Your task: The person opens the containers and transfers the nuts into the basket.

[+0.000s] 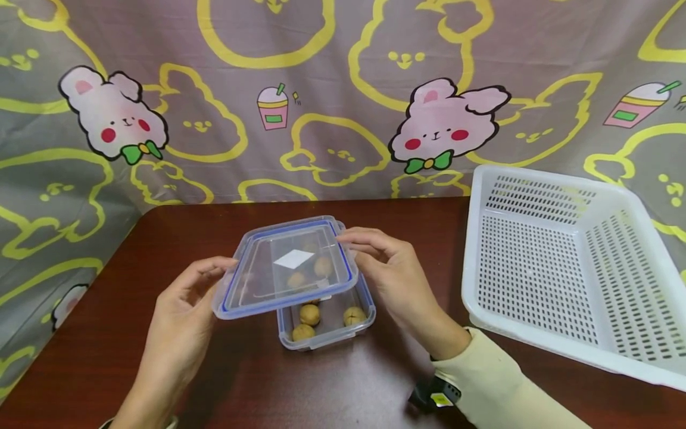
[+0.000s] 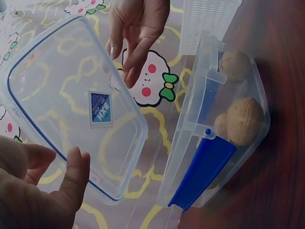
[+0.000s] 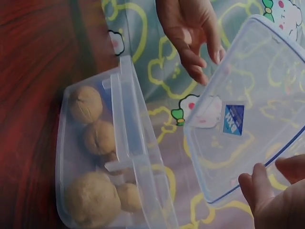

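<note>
A clear plastic lid (image 1: 257,280) with a blue seal and a small label is raised at a tilt above a clear food container (image 1: 331,339). My left hand (image 1: 182,316) holds the lid's left edge between thumb and fingers. At the opposite edge, my right hand (image 1: 399,286) pinches the lid too. Several walnuts (image 1: 309,314) lie inside the container; some show only through the lid in the head view. A blue side latch (image 2: 202,171) hangs from the container's rim in the left wrist view. Lid and container are apart in both wrist views.
A white perforated plastic basket (image 1: 527,277) stands to the right on the dark red-brown table (image 1: 241,381). Behind the table hangs a patterned curtain (image 1: 332,77) with cartoon rabbits. A small black device (image 1: 435,394) is beside the right sleeve.
</note>
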The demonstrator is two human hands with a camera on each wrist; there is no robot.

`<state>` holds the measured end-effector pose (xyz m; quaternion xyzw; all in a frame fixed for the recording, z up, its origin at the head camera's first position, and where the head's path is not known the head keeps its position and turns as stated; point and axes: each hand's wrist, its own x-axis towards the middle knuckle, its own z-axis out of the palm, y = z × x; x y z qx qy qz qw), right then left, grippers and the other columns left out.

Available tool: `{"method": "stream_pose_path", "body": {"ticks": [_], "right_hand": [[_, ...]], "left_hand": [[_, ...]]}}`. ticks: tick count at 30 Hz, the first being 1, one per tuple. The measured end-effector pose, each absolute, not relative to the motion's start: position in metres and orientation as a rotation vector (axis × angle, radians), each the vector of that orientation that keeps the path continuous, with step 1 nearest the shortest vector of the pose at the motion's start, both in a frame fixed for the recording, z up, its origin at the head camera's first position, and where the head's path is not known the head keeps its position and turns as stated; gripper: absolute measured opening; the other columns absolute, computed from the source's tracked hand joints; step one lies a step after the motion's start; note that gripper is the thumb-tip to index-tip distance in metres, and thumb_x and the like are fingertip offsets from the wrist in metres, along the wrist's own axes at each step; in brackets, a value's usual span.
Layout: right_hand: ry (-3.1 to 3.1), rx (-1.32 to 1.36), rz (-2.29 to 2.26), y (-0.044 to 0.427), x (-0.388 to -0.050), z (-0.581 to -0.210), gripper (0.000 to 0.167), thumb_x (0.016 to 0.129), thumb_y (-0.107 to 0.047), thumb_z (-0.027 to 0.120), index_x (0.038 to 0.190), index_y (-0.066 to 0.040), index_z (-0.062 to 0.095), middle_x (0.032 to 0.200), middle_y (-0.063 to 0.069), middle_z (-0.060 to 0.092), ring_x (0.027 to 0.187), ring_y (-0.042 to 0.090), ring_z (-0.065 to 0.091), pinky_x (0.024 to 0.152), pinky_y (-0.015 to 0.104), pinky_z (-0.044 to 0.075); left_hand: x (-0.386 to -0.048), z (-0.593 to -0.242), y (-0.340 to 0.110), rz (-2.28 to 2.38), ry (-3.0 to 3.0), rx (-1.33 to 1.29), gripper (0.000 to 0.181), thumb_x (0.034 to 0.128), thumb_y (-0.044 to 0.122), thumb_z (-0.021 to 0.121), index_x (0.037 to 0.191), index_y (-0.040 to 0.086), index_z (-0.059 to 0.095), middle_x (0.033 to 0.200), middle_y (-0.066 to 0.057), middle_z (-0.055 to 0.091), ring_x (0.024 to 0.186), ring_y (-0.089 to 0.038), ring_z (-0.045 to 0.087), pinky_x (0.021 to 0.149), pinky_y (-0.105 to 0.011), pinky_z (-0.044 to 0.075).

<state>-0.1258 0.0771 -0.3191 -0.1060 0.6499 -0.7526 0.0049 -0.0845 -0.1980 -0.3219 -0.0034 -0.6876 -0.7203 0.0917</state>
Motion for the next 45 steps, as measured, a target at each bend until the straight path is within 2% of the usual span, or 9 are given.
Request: {"method": "stream_pose_path", "body": {"ticks": [5, 11, 15, 20, 24, 32, 34, 39, 45], "right_hand": [[2.033, -0.285, -2.319, 0.069, -0.124, -0.32, 0.03, 0.101, 0.005, 0.058, 0.128, 0.003, 0.071, 0.142, 0.011, 0.063, 0.117, 0.017, 0.065, 0.089, 0.028, 0.061], [1.958, -0.223, -2.331, 0.055, -0.126, -0.323, 0.035, 0.097, 0.006, 0.064, 0.132, 0.002, 0.07, 0.132, 0.017, 0.069, 0.098, 0.013, 0.071, 0.084, 0.032, 0.063], [1.944, -0.188, -2.317, 0.043, -0.126, -0.326, 0.044, 0.096, 0.007, 0.064, 0.139, 0.0, 0.064, 0.126, 0.021, 0.07, 0.092, 0.01, 0.071, 0.081, 0.03, 0.063], [1.911, -0.197, -2.29, 0.026, -0.128, -0.33, 0.059, 0.095, 0.007, 0.06, 0.153, 0.002, 0.048, 0.137, 0.02, 0.061, 0.093, 0.009, 0.067, 0.079, 0.025, 0.058], [1.845, -0.197, -2.272, 0.012, -0.127, -0.333, 0.059, 0.093, 0.009, 0.058, 0.151, 0.007, 0.047, 0.136, 0.023, 0.059, 0.091, 0.008, 0.064, 0.076, 0.024, 0.059], [1.754, -0.196, -2.198, -0.014, -0.128, -0.338, 0.058, 0.094, 0.012, 0.055, 0.152, 0.007, 0.047, 0.134, 0.022, 0.055, 0.087, 0.012, 0.06, 0.068, 0.028, 0.063], [1.728, -0.198, -2.168, -0.019, -0.128, -0.338, 0.059, 0.094, 0.012, 0.054, 0.153, 0.006, 0.046, 0.134, 0.02, 0.053, 0.088, 0.014, 0.061, 0.069, 0.031, 0.064], [1.663, -0.183, -2.114, -0.034, -0.129, -0.334, 0.061, 0.095, 0.011, 0.056, 0.155, 0.002, 0.046, 0.134, 0.015, 0.05, 0.089, 0.017, 0.066, 0.071, 0.036, 0.066], [1.612, -0.133, -2.041, -0.051, -0.133, -0.327, 0.067, 0.097, 0.002, 0.059, 0.16, -0.001, 0.038, 0.133, 0.01, 0.048, 0.115, 0.025, 0.067, 0.078, 0.04, 0.066]], "left_hand": [[-0.084, -0.327, -0.208, -2.195, -2.011, 0.007, 0.022, 0.1069, 0.008, 0.058, 0.124, 0.0, 0.07, 0.127, -0.005, 0.069, 0.095, -0.016, 0.077, 0.076, -0.027, 0.063], [-0.083, -0.331, -0.222, -2.22, -2.023, 0.033, 0.028, 0.1072, 0.012, 0.059, 0.133, 0.003, 0.067, 0.126, -0.004, 0.069, 0.095, -0.018, 0.077, 0.077, -0.031, 0.064], [-0.084, -0.335, -0.234, -2.222, -2.078, 0.051, 0.04, 0.1055, 0.01, 0.062, 0.145, 0.007, 0.058, 0.133, 0.0, 0.067, 0.099, -0.017, 0.076, 0.077, -0.03, 0.064], [-0.088, -0.341, -0.258, -2.317, -2.1, 0.034, 0.06, 0.1059, 0.005, 0.059, 0.161, 0.016, 0.038, 0.137, 0.007, 0.068, 0.104, -0.014, 0.076, 0.082, -0.028, 0.063], [-0.089, -0.345, -0.28, -2.368, -2.131, 0.02, 0.065, 0.1068, 0.001, 0.055, 0.165, 0.014, 0.03, 0.135, 0.012, 0.069, 0.105, -0.013, 0.076, 0.083, -0.026, 0.062], [-0.09, -0.349, -0.315, -2.342, -2.284, 0.004, 0.051, 0.1082, 0.001, 0.051, 0.155, 0.022, 0.051, 0.135, 0.016, 0.067, 0.109, -0.009, 0.073, 0.083, -0.026, 0.061], [-0.091, -0.349, -0.323, -2.307, -2.358, 0.04, 0.049, 0.1087, 0.004, 0.052, 0.155, 0.023, 0.051, 0.134, 0.018, 0.065, 0.108, -0.007, 0.072, 0.083, -0.025, 0.061], [-0.093, -0.348, -0.339, -2.192, -2.514, 0.162, 0.053, 0.1093, 0.01, 0.053, 0.161, 0.018, 0.041, 0.128, 0.023, 0.063, 0.103, -0.003, 0.07, 0.079, -0.023, 0.06], [-0.1, -0.344, -0.349, -1.985, -2.708, 0.28, 0.06, 0.1125, 0.016, 0.046, 0.167, 0.005, 0.021, 0.121, 0.031, 0.056, 0.096, 0.001, 0.068, 0.076, -0.023, 0.058]]}}
